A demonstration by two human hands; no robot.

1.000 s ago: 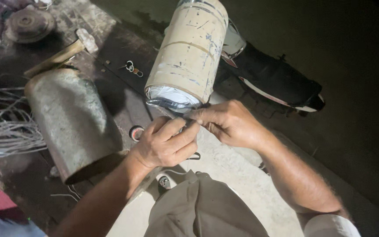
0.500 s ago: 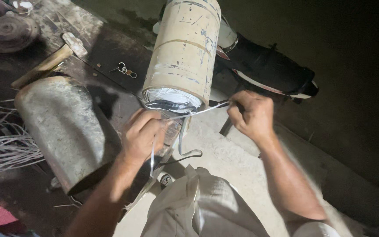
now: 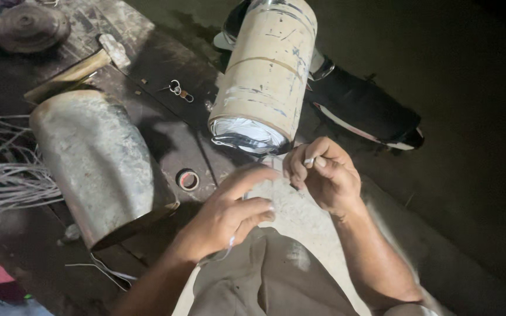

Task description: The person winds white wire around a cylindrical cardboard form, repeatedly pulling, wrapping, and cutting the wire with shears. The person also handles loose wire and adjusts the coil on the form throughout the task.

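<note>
Hands meet in the middle of the head view, just below the near end of a cream-coloured cylinder (image 3: 267,73) that lies on the dark workbench (image 3: 165,64) and runs toward the top centre of the frame. That end is wrapped in shiny, foil-like sheet (image 3: 247,133), and it faces the person, probably so the wrapping can be worked from close up.

The right hand (image 3: 323,175), right of centre, has its fingers curled tight, thumb and forefinger pinched on a small pale piece that looks like a thin strip or wire end (image 3: 308,161); what it is exactly is too small to tell. The left hand (image 3: 232,213), lower centre, has its fingers half open and stretched toward the right hand, and a thin pale strand seems to hang from under it. I cannot tell whether it actually grips that strand.

A second, grey metal cylinder (image 3: 98,161) lies in the left half of the frame. A small roll of tape (image 3: 188,179) sits between the two cylinders. A hammer (image 3: 80,67) lies at upper left, a key ring (image 3: 178,89) near the top centre, and loose pale wires (image 3: 7,175) at the left edge. Dark footwear (image 3: 361,111) shows on the ground at upper right.
</note>
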